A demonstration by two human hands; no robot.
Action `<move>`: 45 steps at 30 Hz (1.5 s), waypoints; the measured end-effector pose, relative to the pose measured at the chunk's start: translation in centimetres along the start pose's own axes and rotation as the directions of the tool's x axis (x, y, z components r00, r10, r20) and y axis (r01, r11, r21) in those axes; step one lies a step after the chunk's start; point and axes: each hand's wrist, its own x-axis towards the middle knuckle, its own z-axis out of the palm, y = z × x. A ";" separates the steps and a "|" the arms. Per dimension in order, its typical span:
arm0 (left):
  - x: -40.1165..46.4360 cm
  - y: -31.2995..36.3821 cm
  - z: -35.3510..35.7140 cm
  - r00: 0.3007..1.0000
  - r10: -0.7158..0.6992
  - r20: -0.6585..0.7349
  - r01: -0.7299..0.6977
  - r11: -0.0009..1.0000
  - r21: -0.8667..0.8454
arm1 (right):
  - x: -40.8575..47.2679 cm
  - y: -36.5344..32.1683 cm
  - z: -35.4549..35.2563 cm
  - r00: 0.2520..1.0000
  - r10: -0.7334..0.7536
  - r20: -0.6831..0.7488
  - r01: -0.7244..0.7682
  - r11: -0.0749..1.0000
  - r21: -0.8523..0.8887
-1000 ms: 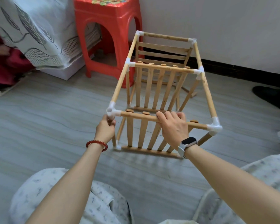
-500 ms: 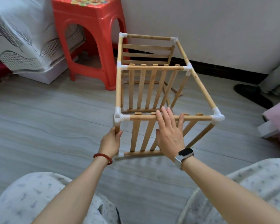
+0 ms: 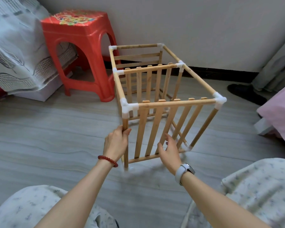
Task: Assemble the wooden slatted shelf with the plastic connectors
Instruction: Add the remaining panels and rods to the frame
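Observation:
The wooden slatted shelf stands on the grey floor, lying lengthwise away from me, its bamboo rods joined by white plastic connectors. Three slatted panels stand upright inside the frame. My left hand grips the near left vertical rod just below the corner connector. My right hand hovers open in front of the nearest panel's slats, fingers relaxed, holding nothing. The near bottom corner by my left hand is blurred.
A red plastic stool stands just left of the shelf by the wall. A draped cloth covers furniture at far left. A dark slipper and pink bedding lie to the right. My knees frame the bottom.
My right hand has left the top rail and dropped to the slats. My left hand has slid from the corner connector down the vertical rod. The shelf has turned.

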 end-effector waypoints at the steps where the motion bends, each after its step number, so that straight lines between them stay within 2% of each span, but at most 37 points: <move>1: 0.1 0.4 -0.2 1.000 0.025 0.009 -0.025 1.000 0.002 | 0.1 -0.3 -0.1 0.999 -0.033 0.033 0.034 0.999 -0.030; 4: 0.7 2.3 -1.0 0.994 0.103 0.042 -0.102 0.995 -0.025 | 0.0 -1.2 -0.3 0.970 -0.191 0.148 0.214 0.964 -0.158; 6: 1.5 4.1 -1.6 0.990 0.133 0.047 -0.129 0.988 -0.085 | 0.0 -1.2 -0.5 0.942 -0.248 0.228 0.298 0.928 -0.222; 7: 2.0 5.0 -1.8 0.989 0.138 0.050 -0.131 0.983 -0.132 | -0.1 -1.1 -0.5 0.939 -0.262 0.224 0.313 0.921 -0.232; 9: 3.1 6.9 -2.3 0.987 0.146 0.063 -0.131 0.971 -0.197 | -0.1 -0.9 -0.6 0.973 -0.221 0.065 0.228 0.963 -0.144; 11: 4.1 8.7 -2.7 0.983 0.160 0.089 -0.134 0.961 -0.242 | 0.8 -1.5 -1.6 0.990 -0.064 -0.124 0.070 0.996 0.049; 13: 4.8 10.2 -2.9 0.980 0.167 0.113 -0.131 0.954 -0.271 | 2.5 -2.8 -3.0 0.986 0.028 -0.163 -0.002 0.988 0.155; 15: 5.5 11.8 -3.3 0.978 0.173 0.117 -0.134 0.949 -0.284 | 4.4 -4.4 -4.5 0.980 0.014 -0.196 0.009 0.993 0.117; 18: 6.9 13.9 -4.4 0.977 0.180 0.117 -0.136 0.941 -0.310 | 6.6 -6.6 -6.3 0.943 -0.062 -0.326 0.018 0.991 -0.136; 20: 8.5 15.4 -5.5 0.976 0.191 0.107 -0.147 0.934 -0.324 | 8.2 -7.7 -7.8 0.920 -0.109 -0.375 0.053 0.986 -0.155; 22: 9.7 16.4 -6.2 0.977 0.189 0.103 -0.144 0.930 -0.339 | 9.4 -8.8 -8.8 0.941 -0.097 -0.324 0.084 0.995 -0.051; 23: 10.2 16.8 -6.4 0.977 0.186 0.107 -0.138 0.927 -0.348 | 10.0 -9.5 -9.0 0.954 -0.093 -0.284 0.080 0.995 -0.059; 25: 11.0 17.6 -6.2 0.976 0.175 0.130 -0.115 0.921 -0.373 | 11.1 -10.6 -9.1 0.966 -0.093 -0.242 0.037 0.973 -0.228; 27: 11.5 18.3 -5.8 0.976 0.171 0.137 -0.106 0.916 -0.387 | 12.4 -11.3 -9.4 0.960 -0.091 -0.265 -0.012 0.932 -0.363; 31: 13.6 19.3 -6.3 0.976 0.201 0.083 -0.156 0.913 -0.377 | 14.3 -12.4 -11.3 0.951 -0.167 -0.261 0.046 0.909 -0.414; 32: 14.3 19.4 -6.7 0.973 0.224 0.048 -0.198 0.929 -0.313 | 14.7 -12.7 -11.9 0.949 -0.190 -0.253 0.069 0.905 -0.419; 35: 16.3 20.0 -7.6 0.944 0.283 -0.169 -0.268 0.957 0.111 | 16.1 -13.1 -14.1 0.948 -0.230 -0.218 0.116 0.892 -0.436; 36: 17.0 20.3 -8.0 0.921 0.300 -0.247 -0.266 0.950 0.163 | 16.5 -13.1 -14.8 0.949 -0.239 -0.204 0.127 0.887 -0.445; 37: 17.9 20.5 -8.3 0.905 0.315 -0.287 -0.284 0.948 0.144 | 16.9 -13.1 -15.4 0.951 -0.245 -0.188 0.138 0.882 -0.451; 38: 19.1 20.8 -8.5 0.900 0.337 -0.277 -0.320 0.941 0.105 | 17.4 -13.1 -16.0 0.953 -0.249 -0.170 0.149 0.878 -0.454; 40: 21.5 21.3 -9.0 0.908 0.396 -0.136 -0.395 0.918 0.039 | 18.0 -13.1 -17.2 0.958 -0.254 -0.133 0.167 0.872 -0.460; 43: 24.0 22.4 -9.3 0.923 0.383 0.030 -0.378 0.920 -0.099 | 18.8 -12.8 -19.0 0.961 -0.257 -0.107 0.176 0.859 -0.481; 45: 24.3 23.7 -9.2 0.906 0.417 0.070 -0.413 0.909 -0.060 | 19.1 -12.5 -20.6 0.965 -0.249 -0.085 0.174 0.846 -0.504</move>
